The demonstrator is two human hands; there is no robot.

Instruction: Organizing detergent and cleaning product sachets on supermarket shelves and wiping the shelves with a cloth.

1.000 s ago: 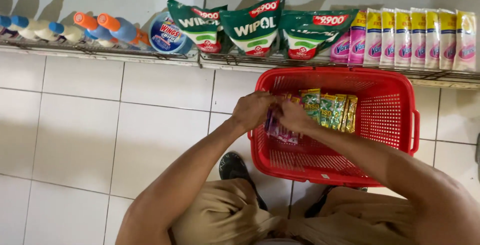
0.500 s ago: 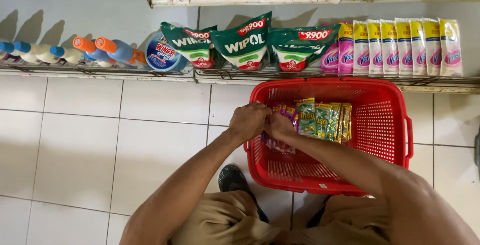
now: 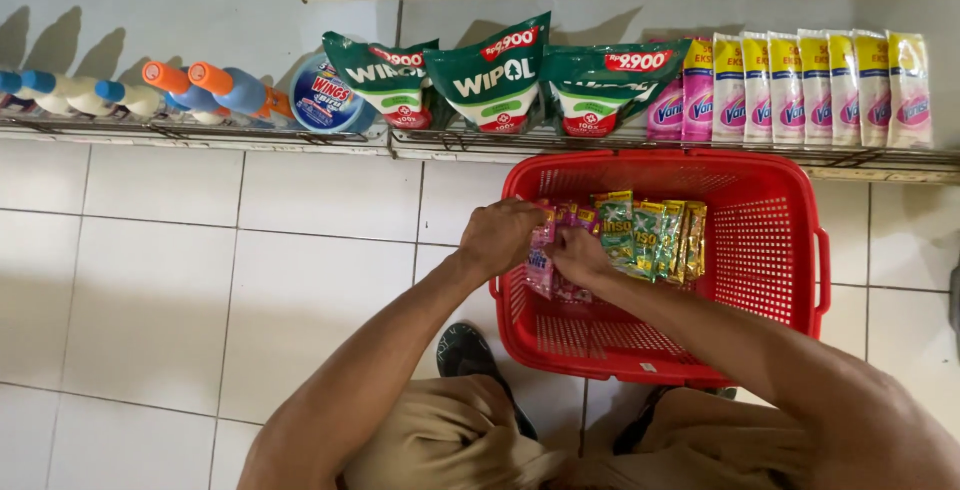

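Observation:
A red plastic basket [image 3: 780,250] stands on the white tiled floor below a low shelf. Inside it lie strips of small sachets, pink ones [image 3: 545,265] at the left and green and yellow ones [image 3: 655,235] to their right. My left hand [image 3: 500,235] and my right hand [image 3: 580,255] meet over the basket's left side, and both grip the pink sachets. My fingers hide part of the strip.
The wire shelf [image 3: 250,135] holds spray bottles [image 3: 215,90], a round blue tub [image 3: 325,100], green refill pouches [image 3: 490,75] and a row of pink and yellow sachets [image 3: 810,90]. My knees and a dark shoe [image 3: 465,355] are at the bottom.
My hands stay together on the pink sachets in the basket and shift only slightly. The view has tilted so that more of the upper shelf edge shows.

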